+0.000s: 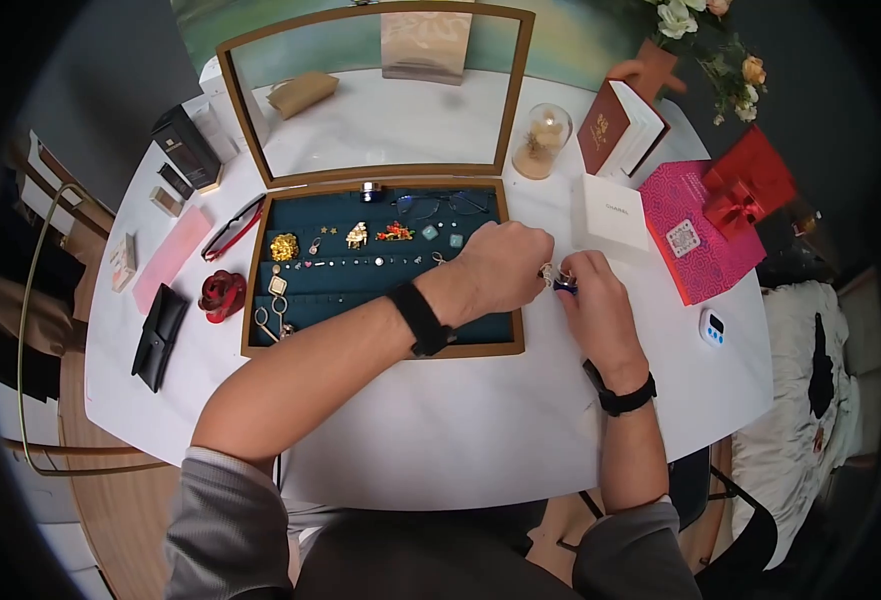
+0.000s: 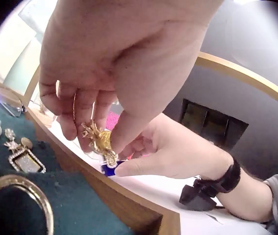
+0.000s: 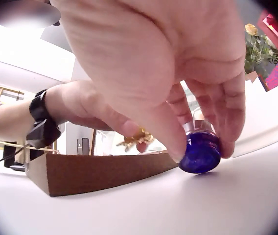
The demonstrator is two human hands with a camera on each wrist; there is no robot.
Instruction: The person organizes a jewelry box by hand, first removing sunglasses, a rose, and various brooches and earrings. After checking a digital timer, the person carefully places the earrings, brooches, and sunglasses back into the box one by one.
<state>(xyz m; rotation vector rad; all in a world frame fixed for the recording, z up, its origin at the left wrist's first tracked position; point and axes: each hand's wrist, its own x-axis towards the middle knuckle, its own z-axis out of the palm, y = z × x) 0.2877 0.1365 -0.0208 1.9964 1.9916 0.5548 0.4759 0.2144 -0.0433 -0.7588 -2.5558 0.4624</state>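
Note:
Between its thumb and fingers, my left hand (image 1: 505,268) pinches a small ornate gold jewelry piece (image 2: 100,139). This is over the front right part of the wooden jewelry display case (image 1: 390,350), whose glass lid stands raised. My right hand (image 1: 603,312) grips a small blue glass jar (image 3: 200,154), thumb on one side and fingers on the other, low over the white table just outside the case's right edge. The gold piece hangs close above the jar in the left wrist view. Rings, pins and a framed pendant (image 2: 27,161) lie on the case's dark green lining.
Eyeglasses (image 1: 440,205) lie at the back of the case. Right of it are a white box (image 1: 610,215), a glass dome (image 1: 542,140), a red book (image 1: 620,125), a pink bag (image 1: 685,230) and a small timer (image 1: 712,326). Left stand a red rose (image 1: 222,296) and a black pouch (image 1: 160,338).

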